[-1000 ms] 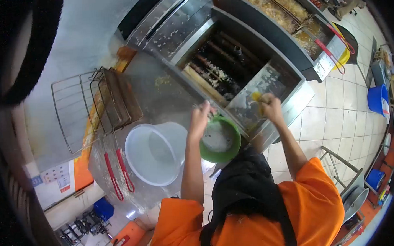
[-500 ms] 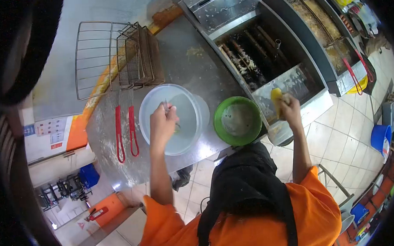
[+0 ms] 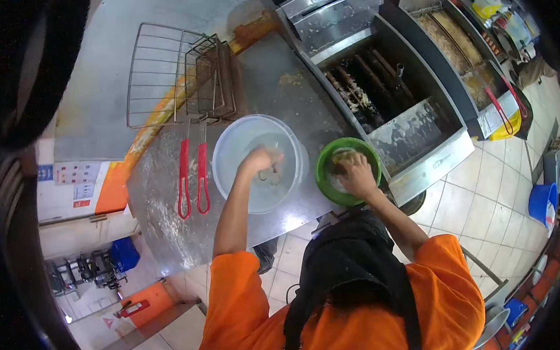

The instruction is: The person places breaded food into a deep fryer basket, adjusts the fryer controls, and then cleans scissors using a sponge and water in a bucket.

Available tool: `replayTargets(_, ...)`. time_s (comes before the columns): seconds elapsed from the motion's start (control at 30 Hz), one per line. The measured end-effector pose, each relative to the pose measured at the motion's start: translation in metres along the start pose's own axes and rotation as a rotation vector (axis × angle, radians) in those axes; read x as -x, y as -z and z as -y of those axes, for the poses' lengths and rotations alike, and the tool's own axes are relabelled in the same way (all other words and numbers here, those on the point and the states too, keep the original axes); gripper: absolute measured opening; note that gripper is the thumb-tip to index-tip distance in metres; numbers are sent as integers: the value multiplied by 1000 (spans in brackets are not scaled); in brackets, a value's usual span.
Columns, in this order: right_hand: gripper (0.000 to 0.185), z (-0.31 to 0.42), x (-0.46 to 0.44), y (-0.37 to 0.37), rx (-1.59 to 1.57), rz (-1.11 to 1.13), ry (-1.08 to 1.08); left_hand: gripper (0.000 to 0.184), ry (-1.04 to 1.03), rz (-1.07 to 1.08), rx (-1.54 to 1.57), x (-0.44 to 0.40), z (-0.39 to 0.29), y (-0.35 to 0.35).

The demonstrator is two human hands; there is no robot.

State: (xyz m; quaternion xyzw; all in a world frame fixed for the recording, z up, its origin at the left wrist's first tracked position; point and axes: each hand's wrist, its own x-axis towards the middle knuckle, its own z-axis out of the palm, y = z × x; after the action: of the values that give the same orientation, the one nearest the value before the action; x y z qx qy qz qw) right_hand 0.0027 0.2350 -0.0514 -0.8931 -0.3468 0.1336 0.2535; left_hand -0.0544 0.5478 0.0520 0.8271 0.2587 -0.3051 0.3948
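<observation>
My left hand (image 3: pixel 262 161) is over or inside the white bucket (image 3: pixel 225 171) of water. Its fingers are blurred, and a small dark curved item shows just below them. In the green bowl (image 3: pixel 327 190), which has whitish suds, my right hand (image 3: pixel 354 170) reaches down with its fingers bent. Something yellowish and dark shows beside those fingers, partly hidden by them. Right of the bowl is the open fryer vat (image 3: pixel 375 88) with dark tubes, pale residue and a wet metal ledge (image 3: pixel 405 133).
Wire baskets (image 3: pixel 218 78) with red handles (image 3: pixel 184 169) lie left of the bucket on the metal counter (image 3: pixel 154 204). A second fryer (image 3: pixel 451 42) holds yellowish oil and a red-handled basket. A blue bucket (image 3: pixel 541 201) stands on the tiled floor at right.
My right hand has moved from the fryer ledge left into the green bowl, with the yellow item. My left hand moved from near the bowl to the white bucket. The view has shifted.
</observation>
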Motion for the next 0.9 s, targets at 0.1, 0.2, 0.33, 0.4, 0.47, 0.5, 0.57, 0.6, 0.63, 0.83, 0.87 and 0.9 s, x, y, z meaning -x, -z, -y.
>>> replayTargets(0.1, 42, 6, 2, 27, -111, -91, -5, 27, -196, 83, 253, 14, 8, 16)
replayTargets(0.2, 30, 17, 1, 48, -226, -183, 23, 22, -392, -71, 501, 47, -2, 16)
replayTargets(0.33, 20, 60, -3, 88, -285, -273, 112, 24, -425, -233, 334, 36, 12, 4)
replayTargets(0.4, 20, 80, -11, 91, -390, -335, 131, 24, -331, -263, 175, 16, 21, -3)
replayTargets(0.47, 20, 108, -21, 94, -541, -329, 163, 27, -279, -319, 18, 1, 28, -16)
replayTargets(0.5, 20, 126, -30, 95, -640, -293, 185, 27, -214, -392, -176, -7, 31, -21)
replayTargets(0.57, 19, 164, -53, 87, -734, -164, 253, 26, -82, -459, -423, -18, 40, -28)
replayTargets(0.6, 21, 178, -69, 81, -568, -42, 272, 25, -46, -455, -431, -22, 46, -28)
replayTargets(0.63, 22, 189, -87, 71, -400, 76, 289, 24, -35, -409, -319, -23, 52, -23)
replayTargets(0.83, 26, 173, -166, -63, 123, 204, 34, 22, -114, -447, 702, 21, 62, -6)
replayTargets(0.87, 29, 165, -182, -83, 93, 213, 15, 23, -140, -449, 911, 22, 68, -8)
replayTargets(0.9, 32, 156, -196, -103, 64, 227, -4, 24, -164, -444, 1121, 17, 78, -13)
